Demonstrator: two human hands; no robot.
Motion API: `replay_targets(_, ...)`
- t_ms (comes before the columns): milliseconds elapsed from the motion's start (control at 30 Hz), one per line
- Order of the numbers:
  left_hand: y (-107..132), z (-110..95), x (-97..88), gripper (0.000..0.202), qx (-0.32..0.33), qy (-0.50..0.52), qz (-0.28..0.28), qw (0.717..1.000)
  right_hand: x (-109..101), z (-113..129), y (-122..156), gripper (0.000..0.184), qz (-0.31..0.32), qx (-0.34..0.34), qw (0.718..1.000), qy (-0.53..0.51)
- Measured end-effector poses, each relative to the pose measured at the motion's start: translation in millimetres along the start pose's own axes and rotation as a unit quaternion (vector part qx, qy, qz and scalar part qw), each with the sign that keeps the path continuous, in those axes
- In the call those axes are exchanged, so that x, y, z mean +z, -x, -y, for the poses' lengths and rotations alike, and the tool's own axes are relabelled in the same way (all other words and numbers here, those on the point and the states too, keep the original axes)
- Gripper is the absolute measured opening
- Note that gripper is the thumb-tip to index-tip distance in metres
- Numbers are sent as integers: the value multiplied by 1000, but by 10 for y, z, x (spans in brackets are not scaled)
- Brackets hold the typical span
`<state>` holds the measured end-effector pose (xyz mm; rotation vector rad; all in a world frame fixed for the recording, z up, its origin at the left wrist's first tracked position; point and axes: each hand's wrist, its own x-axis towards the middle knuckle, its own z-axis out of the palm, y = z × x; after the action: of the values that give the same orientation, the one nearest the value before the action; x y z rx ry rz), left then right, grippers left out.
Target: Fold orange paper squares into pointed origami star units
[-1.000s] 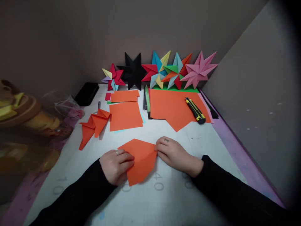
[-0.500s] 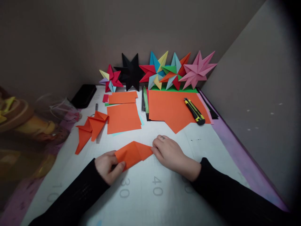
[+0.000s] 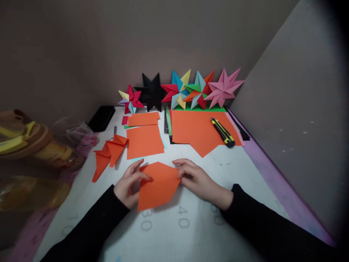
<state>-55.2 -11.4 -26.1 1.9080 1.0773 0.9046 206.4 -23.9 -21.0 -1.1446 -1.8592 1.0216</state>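
Note:
A folded sheet of orange paper (image 3: 158, 187) is held tilted just above the mat, between both hands. My left hand (image 3: 131, 183) grips its left side, with fingers over the near face and the thumb lower down. At the right corner, my right hand (image 3: 195, 178) pinches the paper between thumb and fingers. Left of the hands lie joined orange folded pieces (image 3: 110, 153). A square stack of orange paper (image 3: 145, 142) rests just behind the held sheet, with light blue paper peeking from beneath it.
Several folded paper stars, among them a black one (image 3: 152, 91) and a pink one (image 3: 225, 89), lean along the back wall. A yellow-black utility knife (image 3: 223, 133) lies on a large orange sheet (image 3: 188, 127). A black phone (image 3: 102, 118) sits at back left.
The orange paper has been turned over, now showing a broad plain face instead of the narrow folded point. Both hands have shifted their hold on it. The camera view has tilted slightly.

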Motion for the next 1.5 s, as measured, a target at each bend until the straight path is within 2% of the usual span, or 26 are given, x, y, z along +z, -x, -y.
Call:
replay_targets(133, 18, -56, 49, 15, -20, 57, -41, 997, 30, 2, 14, 19, -79, 37, 991, -105)
replay_targets(200, 13, -81, 56, 25, -57, 118, -79, 988, 29, 4, 21, 20, -98, 21, 988, -118)
replay_targets(267, 5, -86, 48, 42, -111, 210, -96, 967, 23, 14, 36, 21, -111, -1, 988, -105)
replay_targets(367, -5, -79, 8, 50, -198, 294, -27, 935, 19, 46, 64, 21, -115, -34, 989, -89)
replay_targets(467, -6, -118, -36, 42, -237, 255, 33, 937, 26, 84, 69, 20, -97, -40, 990, -92)
replay_targets(600, 9, -245, -53, 30, -155, 185, -4, 970, 49, 104, 33, 17, -92, 4, 980, -176)
replay_targets(700, 17, -302, -50, 28, -109, 161, -28, 981, 68, 100, 12, 12, -67, 51, 963, -258)
replay_targets(800, 19, -302, -50, 23, -85, 121, -31, 989, 79, 90, 16, 8, -58, 78, 952, -292)
replay_targets(933, 8, -286, -51, 17, -72, 21, -24, 997, 81, 54, 27, 5, -119, 72, 951, -275)
replay_targets(1033, -12, -261, -51, 31, -95, -43, 4, 995, 76, 24, 19, 8, -182, 88, 948, -246)
replay_targets(1100, -25, -234, -56, 33, -107, -64, -10, 992, 69, 19, 12, 10, -214, 90, 948, -220)
replay_targets(1167, -28, -223, -76, 26, -93, -74, -72, 990, 62, 30, 11, 11, -229, 75, 952, -188)
replay_targets(1233, -24, -266, -117, 19, -40, -89, -135, 986, 55, 63, 17, 11, -231, 46, 959, -156)
replay_targets(1267, -25, -316, -147, 16, -4, -102, -148, 984, 49, 88, 22, 11, -226, 29, 963, -141)
replay_targets(1300, -32, -386, -182, 13, 34, -119, -148, 981, 42, 120, 25, 11, -221, 10, 967, -126)
replay_targets(1367, -75, -572, -262, 9, 106, -150, -110, 977, 15, 203, 21, 11, -220, -32, 971, -90)
replay_targets(1433, -171, -775, -338, 15, 135, -169, -83, 973, -26, 308, -8, 10, -227, -76, 970, -48)
replay_targets(1500, -310, -941, -391, 33, 128, -192, -44, 972, -74, 424, -63, 10, -232, -119, 965, -5)
